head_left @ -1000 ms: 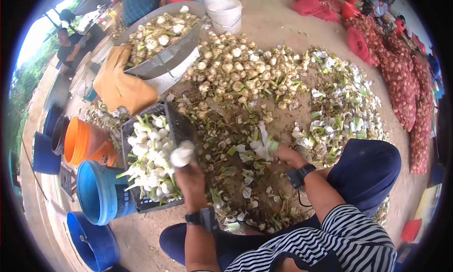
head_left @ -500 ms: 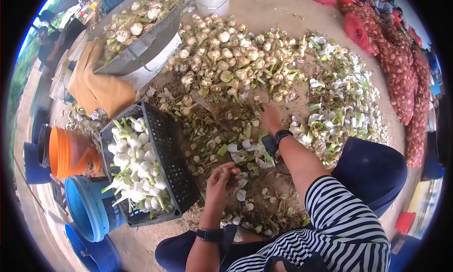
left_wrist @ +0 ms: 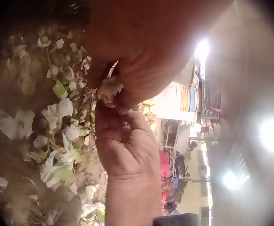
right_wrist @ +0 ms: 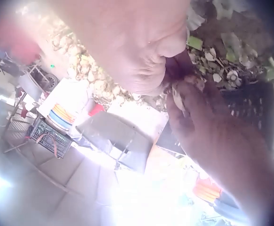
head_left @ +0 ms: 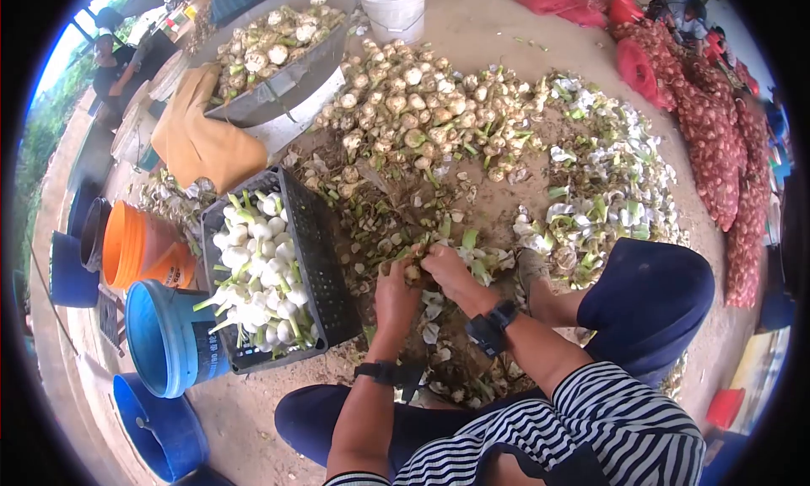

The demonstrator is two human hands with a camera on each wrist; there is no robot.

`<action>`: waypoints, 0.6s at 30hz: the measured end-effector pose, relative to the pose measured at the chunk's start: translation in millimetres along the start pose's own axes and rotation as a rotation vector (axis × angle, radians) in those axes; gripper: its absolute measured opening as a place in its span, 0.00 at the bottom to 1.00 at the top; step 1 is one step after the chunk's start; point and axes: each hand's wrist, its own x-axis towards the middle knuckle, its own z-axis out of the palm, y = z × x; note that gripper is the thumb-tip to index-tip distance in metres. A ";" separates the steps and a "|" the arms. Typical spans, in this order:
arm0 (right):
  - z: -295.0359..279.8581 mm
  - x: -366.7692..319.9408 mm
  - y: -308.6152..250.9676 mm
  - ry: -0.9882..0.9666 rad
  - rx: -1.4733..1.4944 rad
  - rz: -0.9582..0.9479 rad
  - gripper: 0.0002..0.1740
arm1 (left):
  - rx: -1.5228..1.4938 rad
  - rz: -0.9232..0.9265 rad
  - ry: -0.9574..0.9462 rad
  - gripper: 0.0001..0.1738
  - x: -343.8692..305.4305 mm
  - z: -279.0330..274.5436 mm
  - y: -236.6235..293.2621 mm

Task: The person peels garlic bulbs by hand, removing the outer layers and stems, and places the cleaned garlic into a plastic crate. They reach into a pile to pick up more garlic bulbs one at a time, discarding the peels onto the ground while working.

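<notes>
Two hands at work: from my remote seat, the head view gives me the left hand [head_left: 396, 305] and the right hand [head_left: 456, 279] brought together, fingertips almost meeting.
Left grip: thumb and fingers curled, pinching a brownish bulb [left_wrist: 109, 94].
Right grip: fingertips bent onto the same bulb, pinching it from the other side.
Bulb: mostly buried among fingers in my head view; the left wrist view shows pale papery skin standing off it, and the right wrist view shows its light side between fingers.
Black crate [head_left: 325, 267]: nine o'clock of the hands, holding white bulbs [head_left: 261, 267] with green stalks.
Blue bucket [head_left: 156, 338]: just beyond the crate, between eight and nine.
Orange buckets [head_left: 139, 245]: nine o'clock, farther out.
Tan cloth [head_left: 202, 136]: ten o'clock, beside the grey tub [head_left: 291, 89] of bulbs at eleven.
Bulb heap [head_left: 439, 110]: twelve o'clock, on the ground.
Peelings [head_left: 612, 191]: two o'clock, spread wide.
Red net sacks [head_left: 709, 140]: two o'clock, beyond the peelings.
Ceiling lights [left_wrist: 273, 135]: I get these in the left wrist view, outside the head view.
Wheel [right_wrist: 49, 81]: small, at ten o'clock in the right wrist view.
</notes>
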 end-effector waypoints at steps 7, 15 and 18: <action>-1.4 5.9 5.3 0.166 -0.156 -0.090 0.13 | 0.128 0.304 0.231 0.26 -10.8 -3.3 25.9; -2.1 -40.4 -63.8 -0.005 -0.375 -0.159 0.19 | -1.286 -0.090 -0.035 0.10 -1.5 -22.4 14.1; -8.6 -35.6 -49.3 0.008 -0.267 -0.268 0.15 | -1.486 -0.185 -0.118 0.10 -0.2 -25.3 9.5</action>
